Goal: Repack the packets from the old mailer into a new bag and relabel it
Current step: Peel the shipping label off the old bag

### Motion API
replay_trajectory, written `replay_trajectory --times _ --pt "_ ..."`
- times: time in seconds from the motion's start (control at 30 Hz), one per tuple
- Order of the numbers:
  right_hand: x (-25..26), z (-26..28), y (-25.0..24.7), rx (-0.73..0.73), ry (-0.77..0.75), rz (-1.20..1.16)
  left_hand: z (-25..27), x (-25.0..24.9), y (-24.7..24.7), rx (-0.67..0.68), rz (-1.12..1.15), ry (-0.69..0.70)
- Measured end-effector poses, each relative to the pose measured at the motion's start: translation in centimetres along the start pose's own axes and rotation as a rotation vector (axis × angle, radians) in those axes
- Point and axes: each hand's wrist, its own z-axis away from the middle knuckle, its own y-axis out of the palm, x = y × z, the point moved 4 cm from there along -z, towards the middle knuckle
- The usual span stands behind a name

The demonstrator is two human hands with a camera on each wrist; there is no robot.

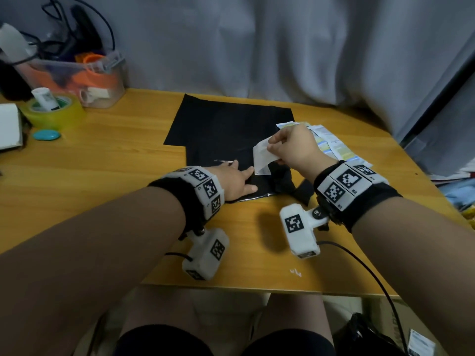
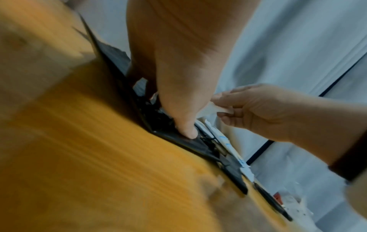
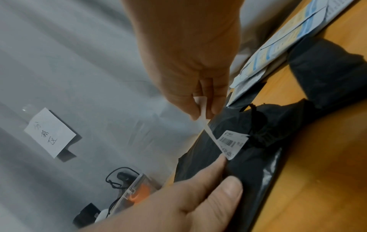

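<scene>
Pinching a white label (image 1: 262, 156) between thumb and fingertips, right hand (image 1: 293, 147), lifting it at a slant, its lower end apparently still stuck to the black mailer (image 1: 270, 181). Pressing that mailer flat on the table (image 1: 102, 163), left hand (image 1: 235, 179), fingers straight and gripping nothing, probably to stop the plastic rising with the peel. Spread flat behind, a black bag (image 1: 226, 122). Fanned beside it at right, packets (image 1: 334, 145), out of the mailer, within easy reach.

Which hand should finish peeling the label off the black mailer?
Probably the right hand: it already pinches the label's lifted end. The left hand lies flat, pressing the black mailer down.
</scene>
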Motion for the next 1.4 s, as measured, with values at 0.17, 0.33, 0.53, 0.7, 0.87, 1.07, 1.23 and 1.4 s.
replay_trajectory --times 0.17,0.33,0.53,0.7,0.87,1.07,1.23,1.4 --pt "-0.9 0.0 -0.4 -0.023 0.023 -0.06 -0.1 0.8 -0.2 0.006 -0.077 0.002" --pt "-1.2 -0.6 -1.9 -0.056 0.041 -0.15 -0.4 1.2 -0.5 -0.028 -0.116 0.023" --pt "-1.6 -1.4 -2.7 -0.085 0.011 -0.114 -0.3 1.4 -1.0 -0.05 -0.116 0.053" --pt "-2.6 -1.7 -3.3 -0.079 0.03 -0.087 -0.3 1.9 -1.7 -0.106 -0.094 0.127" --pt "-1.8 -0.8 -2.3 0.048 0.005 -0.195 -1.2 1.7 -2.4 -0.319 0.01 0.135" --pt "-1.5 -0.5 -1.4 0.092 0.043 -0.221 -2.8 0.4 -0.3 -0.198 0.139 0.151" --pt "-2.1 -0.9 -1.2 -0.009 0.028 -0.233 -3.6 0.6 -0.2 -0.149 0.079 0.077" --pt "-2.4 -1.3 -1.5 -0.141 0.047 -0.275 -3.6 0.9 -0.3 -0.095 0.055 0.042"
